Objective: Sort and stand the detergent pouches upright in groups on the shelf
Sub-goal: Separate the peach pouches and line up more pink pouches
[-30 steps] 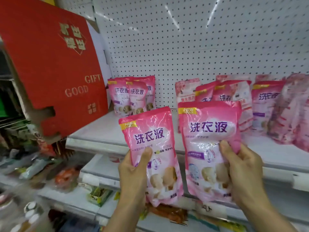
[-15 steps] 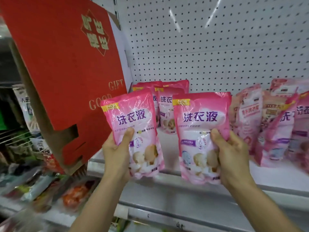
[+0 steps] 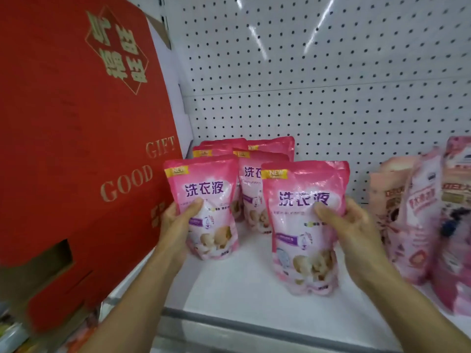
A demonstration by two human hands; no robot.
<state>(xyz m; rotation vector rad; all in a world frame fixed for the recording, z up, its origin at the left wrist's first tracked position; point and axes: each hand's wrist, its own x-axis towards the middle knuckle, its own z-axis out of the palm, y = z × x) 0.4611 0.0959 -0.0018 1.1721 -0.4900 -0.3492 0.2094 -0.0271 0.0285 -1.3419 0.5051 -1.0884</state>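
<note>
— Hands? Your left hand [image 3: 178, 220] grips one pink pouch [image 3: 209, 207]; your right hand [image 3: 354, 225] grips another pouch [image 3: 303, 230], both upright on the white shelf [image 3: 229, 284].

— Surroundings? Pegboard back wall [image 3: 318, 85]; stood pouches behind [image 3: 257, 169]; red gift box [image 3: 76, 136] left; mixed pouches [image 3: 428, 220] right.

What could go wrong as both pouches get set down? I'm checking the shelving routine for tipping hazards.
The right hand grips its pouch near the shelf's front edge; released there, the soft pouch might slump forward. The left hand's pouch sits right in front of the standing group, so pushing it back could topple them.
</note>
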